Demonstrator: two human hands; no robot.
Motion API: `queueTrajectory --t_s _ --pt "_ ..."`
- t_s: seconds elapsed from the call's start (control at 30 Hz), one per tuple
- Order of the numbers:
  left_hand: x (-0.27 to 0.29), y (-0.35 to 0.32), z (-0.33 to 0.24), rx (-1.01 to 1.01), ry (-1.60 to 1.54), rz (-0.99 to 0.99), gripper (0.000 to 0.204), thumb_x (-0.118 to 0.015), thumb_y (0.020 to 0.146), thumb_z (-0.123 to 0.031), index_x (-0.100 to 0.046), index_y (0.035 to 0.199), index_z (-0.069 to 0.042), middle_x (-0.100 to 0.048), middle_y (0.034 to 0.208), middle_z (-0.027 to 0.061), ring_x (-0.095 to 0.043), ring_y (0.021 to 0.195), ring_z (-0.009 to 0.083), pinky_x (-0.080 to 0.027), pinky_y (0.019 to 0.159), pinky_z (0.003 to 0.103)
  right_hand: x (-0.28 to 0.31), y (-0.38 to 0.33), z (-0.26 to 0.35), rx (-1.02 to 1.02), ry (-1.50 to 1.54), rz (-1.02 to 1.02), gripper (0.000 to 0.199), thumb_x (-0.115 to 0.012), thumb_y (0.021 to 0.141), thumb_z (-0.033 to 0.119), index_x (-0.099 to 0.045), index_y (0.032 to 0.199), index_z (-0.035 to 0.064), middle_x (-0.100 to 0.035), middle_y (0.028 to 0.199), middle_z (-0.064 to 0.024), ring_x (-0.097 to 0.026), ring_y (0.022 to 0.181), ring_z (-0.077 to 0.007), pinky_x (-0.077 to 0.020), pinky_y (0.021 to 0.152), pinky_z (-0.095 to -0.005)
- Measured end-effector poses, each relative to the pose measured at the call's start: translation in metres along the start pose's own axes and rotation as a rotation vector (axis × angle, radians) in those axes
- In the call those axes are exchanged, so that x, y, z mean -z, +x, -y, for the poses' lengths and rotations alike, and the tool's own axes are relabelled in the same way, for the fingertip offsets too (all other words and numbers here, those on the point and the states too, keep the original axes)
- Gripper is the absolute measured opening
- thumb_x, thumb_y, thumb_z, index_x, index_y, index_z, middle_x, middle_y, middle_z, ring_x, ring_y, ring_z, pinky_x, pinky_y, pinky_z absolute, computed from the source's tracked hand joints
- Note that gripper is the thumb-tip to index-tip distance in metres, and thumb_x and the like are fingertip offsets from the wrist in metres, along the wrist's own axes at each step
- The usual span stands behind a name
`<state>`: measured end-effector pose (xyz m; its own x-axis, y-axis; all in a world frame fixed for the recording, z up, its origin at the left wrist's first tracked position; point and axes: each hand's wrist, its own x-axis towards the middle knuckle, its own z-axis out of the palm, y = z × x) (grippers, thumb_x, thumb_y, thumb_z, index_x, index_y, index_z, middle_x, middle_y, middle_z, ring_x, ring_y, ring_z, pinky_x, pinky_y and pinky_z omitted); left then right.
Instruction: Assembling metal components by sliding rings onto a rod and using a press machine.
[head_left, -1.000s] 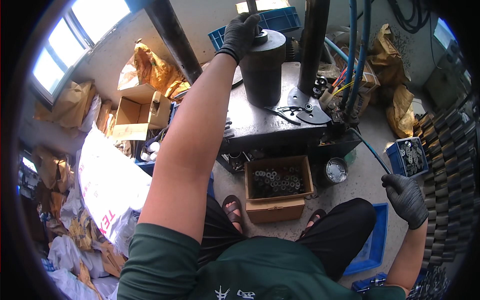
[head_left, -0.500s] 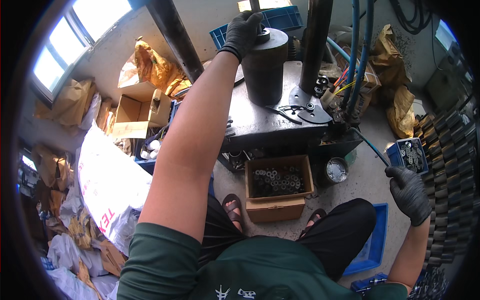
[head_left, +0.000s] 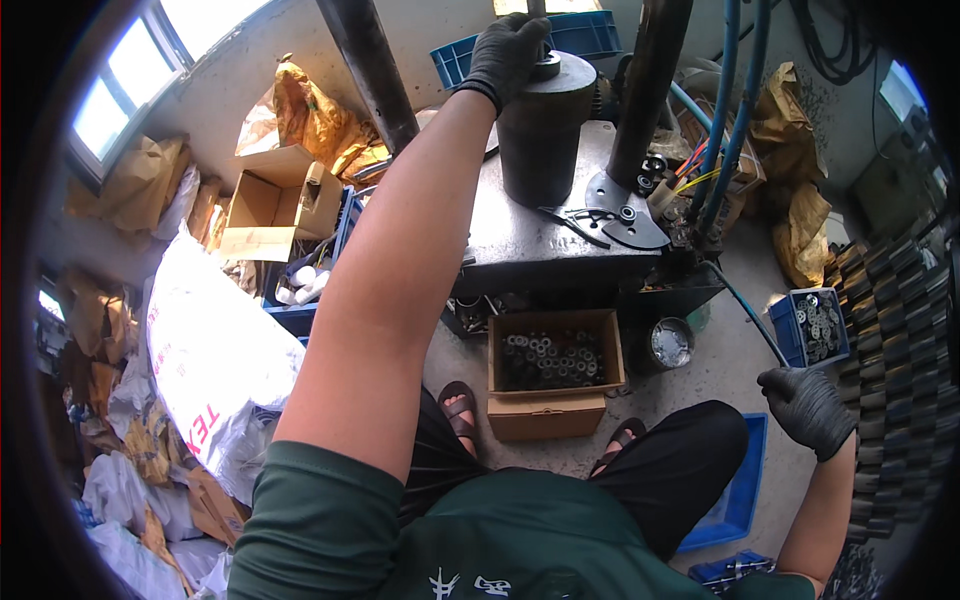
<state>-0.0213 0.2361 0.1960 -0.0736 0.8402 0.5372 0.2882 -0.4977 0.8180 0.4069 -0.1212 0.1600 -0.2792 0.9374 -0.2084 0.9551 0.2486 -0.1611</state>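
Note:
My left hand [head_left: 506,58], in a dark grey glove, is closed at the top of a thick grey metal cylinder [head_left: 545,130]. Its fingers curl beside a dark metal ring [head_left: 547,67] on the cylinder and an upright rod [head_left: 537,8]; what lies inside them is hidden. The cylinder stands upright on a steel machine table [head_left: 495,225]. My right hand [head_left: 812,412], gloved too, is wrapped round the end of a thin dark lever [head_left: 748,308] running from the machine's right side. Flat curved metal plates [head_left: 632,230] lie right of the cylinder.
Dark posts [head_left: 650,85] and blue hoses [head_left: 735,120] rise at the machine. Below it stand a cardboard box [head_left: 545,418] of small metal rings and a round can [head_left: 671,343]. A blue bin [head_left: 788,335] of metal parts is at right, a white sack [head_left: 205,350] at left.
My right hand has brought the lever's end lower, toward me. My left hand stays at the top of the cylinder. The whole view has shifted slightly.

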Motion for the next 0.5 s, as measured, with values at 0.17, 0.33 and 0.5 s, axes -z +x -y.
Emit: queueTrajectory --t_s 0.17,0.33,0.5 --pt "0.002 -0.002 -0.005 -0.044 0.125 -0.014 0.041 -0.063 0.093 -0.036 -0.073 0.114 -0.002 -0.073 0.092 0.0105 -0.069 0.084 0.0174 -0.055 0.082 0.033 0.028 0.027 -0.017 0.023 0.128 -0.703 0.019 -0.062 0.095 0.002 -0.070 0.112 -0.0023 -0.072 0.103 -0.0202 -0.071 0.096 -0.0314 -0.0548 0.088 -0.0368" --pt "-0.001 0.000 0.001 -0.008 -0.010 0.023 0.041 -0.062 0.094 -0.034 -0.070 0.119 -0.002 -0.073 0.096 0.0105 -0.069 0.087 0.0177 -0.055 0.084 0.032 0.090 0.105 -0.054 0.190 0.079 -1.162 0.021 -0.063 0.098 0.004 -0.070 0.118 -0.0003 -0.074 0.108 -0.0123 -0.071 0.099 -0.0174 -0.0548 0.087 -0.0309" --pt "-0.007 0.008 0.006 -0.046 -0.068 0.057 0.040 -0.062 0.098 -0.034 -0.068 0.121 -0.003 -0.070 0.094 0.0085 -0.067 0.087 0.0148 -0.055 0.079 0.030 0.144 0.166 -0.068 0.101 -0.193 -1.190 0.027 -0.065 0.098 0.026 -0.072 0.117 0.0078 -0.074 0.107 -0.0162 -0.072 0.098 -0.0307 -0.0566 0.084 -0.0370"
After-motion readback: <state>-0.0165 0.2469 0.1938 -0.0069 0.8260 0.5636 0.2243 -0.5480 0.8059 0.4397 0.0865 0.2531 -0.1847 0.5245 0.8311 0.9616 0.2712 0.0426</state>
